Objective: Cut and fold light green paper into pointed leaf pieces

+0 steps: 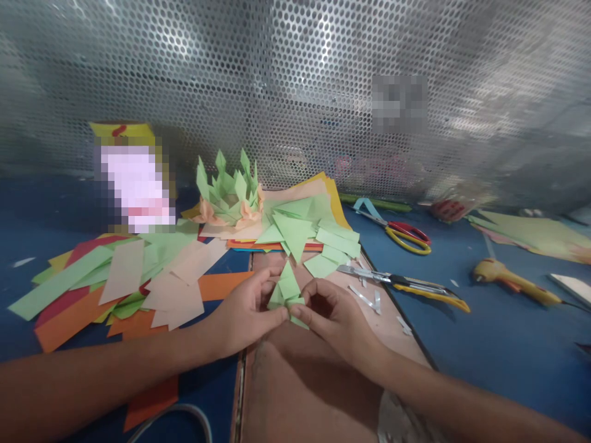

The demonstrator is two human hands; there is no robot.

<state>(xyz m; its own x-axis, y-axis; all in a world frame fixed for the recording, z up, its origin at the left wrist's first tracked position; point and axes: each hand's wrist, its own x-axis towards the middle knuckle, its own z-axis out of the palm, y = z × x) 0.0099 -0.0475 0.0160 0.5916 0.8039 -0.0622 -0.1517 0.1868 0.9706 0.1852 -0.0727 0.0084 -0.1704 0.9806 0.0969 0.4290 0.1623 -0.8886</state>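
A folded piece of light green paper (288, 284) with a pointed top is held between both hands above the brown board (295, 381). My left hand (249, 307) grips its left side, thumb in front and fingers behind. On the right, my right hand (335, 314) pinches the lower corner between thumb and fingers. Just beyond lie green paper triangles (293, 231) and small green rectangles (338, 240) on a paper stack. Behind them to the left stands a ring of folded green and peach paper pieces (228, 191).
Coloured paper strips (124, 264) spread over the left side. To the right lie scissors (406, 239), a yellow utility knife (410, 284), white paper scraps (369, 298) and a yellow glue gun (512, 280). A perforated metal sheet (277, 92) rises at the back, beside a yellow container (124, 130).
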